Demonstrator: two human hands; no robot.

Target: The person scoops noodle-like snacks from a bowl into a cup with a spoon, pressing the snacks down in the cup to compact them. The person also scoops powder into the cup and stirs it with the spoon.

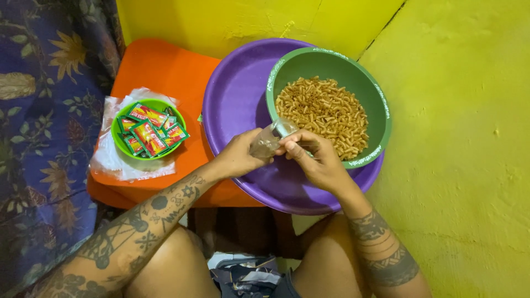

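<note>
Two hands meet over the purple basin [232, 94]: your left hand [238, 157] has its grip clamped on a small clear plastic bag [267, 141], and your right hand [313, 160] pinches the same bag at its top, just beside the near rim of the green bowl [381, 105] of dry macaroni [323, 110]. That bowl sits inside the basin. On the orange stool [165, 72], toward its left edge, a small green bowl [118, 144] holds red-and-green sachets [149, 132] on clear plastic sheeting [107, 160].
</note>
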